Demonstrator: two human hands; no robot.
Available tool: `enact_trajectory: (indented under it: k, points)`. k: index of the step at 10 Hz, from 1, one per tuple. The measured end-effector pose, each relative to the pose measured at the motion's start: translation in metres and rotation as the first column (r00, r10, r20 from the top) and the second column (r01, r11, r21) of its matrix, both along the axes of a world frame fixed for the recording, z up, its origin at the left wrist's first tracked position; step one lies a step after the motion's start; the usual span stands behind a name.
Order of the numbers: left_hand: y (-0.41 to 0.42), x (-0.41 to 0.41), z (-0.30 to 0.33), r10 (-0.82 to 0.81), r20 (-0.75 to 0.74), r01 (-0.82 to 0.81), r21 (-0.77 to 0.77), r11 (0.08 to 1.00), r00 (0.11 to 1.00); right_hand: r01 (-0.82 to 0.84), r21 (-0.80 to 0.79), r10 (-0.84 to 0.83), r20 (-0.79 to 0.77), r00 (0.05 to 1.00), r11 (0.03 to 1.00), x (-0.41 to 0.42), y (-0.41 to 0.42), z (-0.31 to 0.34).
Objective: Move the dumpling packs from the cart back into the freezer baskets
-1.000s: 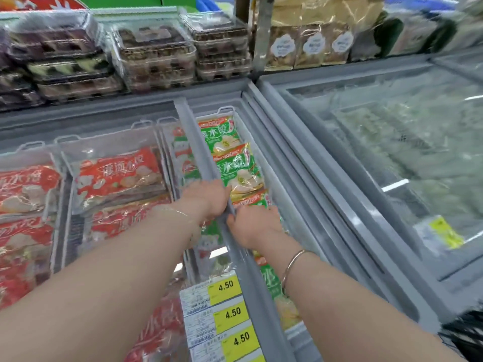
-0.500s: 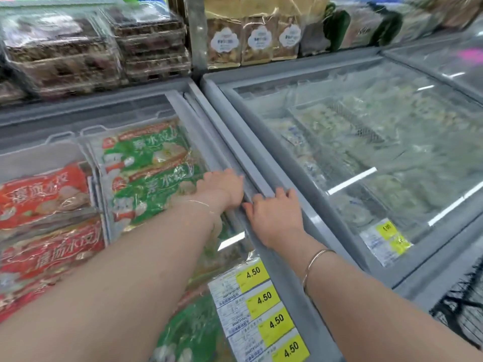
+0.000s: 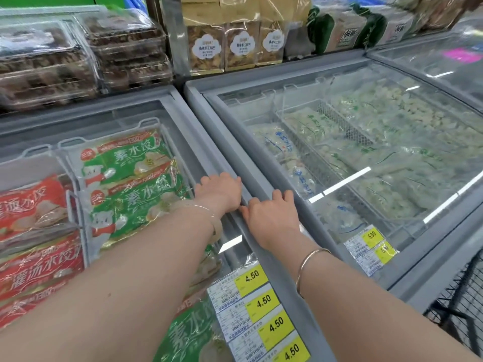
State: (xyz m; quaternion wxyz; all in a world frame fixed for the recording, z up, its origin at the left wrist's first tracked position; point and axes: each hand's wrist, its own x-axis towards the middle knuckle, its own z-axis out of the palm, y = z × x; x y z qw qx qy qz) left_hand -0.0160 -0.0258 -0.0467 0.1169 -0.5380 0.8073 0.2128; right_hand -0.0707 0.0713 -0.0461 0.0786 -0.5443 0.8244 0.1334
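While both arms are stretched over a supermarket chest freezer, the left hand [image 3: 219,190] is laid on the grey edge of the sliding glass lid [image 3: 206,163], fingers curled loosely over its rim, and the right hand [image 3: 271,212] is pressed flat beside it on the freezer frame [image 3: 264,178], fingers nearly straight and close together; nothing is pinched by either. A thin bangle [image 3: 308,267] is worn on the right wrist and a pale bracelet [image 3: 213,218] on the left.

Under the glass, green dumpling packs [image 3: 125,178] are seen stacked in a clear basket [image 3: 75,152], with red dumpling packs [image 3: 34,210] in the basket just to their left. Another green pack [image 3: 190,333] is lying near the bottom edge, partly hidden by the left forearm. Yellow price tags [image 3: 261,301] marked 4.50 are stuck along the lid's near corner, covering part of the view inside.

To the right, a second freezer [image 3: 339,163] is shown shut, its glass frosted over pale bags and a wire basket [image 3: 337,126]. More yellow tags [image 3: 372,249] are fixed at its front corner. Above the freezers, clear boxed pastries [image 3: 78,56] and bagged biscuits [image 3: 235,45] are ranged on a shelf. A dark wire cart [image 3: 465,309] is glimpsed at the lower right; its contents cannot be made out.
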Motion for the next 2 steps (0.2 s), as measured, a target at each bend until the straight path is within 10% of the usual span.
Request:
enact_trajectory:
  k: [2]
  points:
    - [0.009,0.000,0.021,-0.020,-0.013,0.019,-0.037,0.999,1.000,0.076,-0.033,-0.077,-0.005,0.997,0.997,-0.010,0.005,0.025]
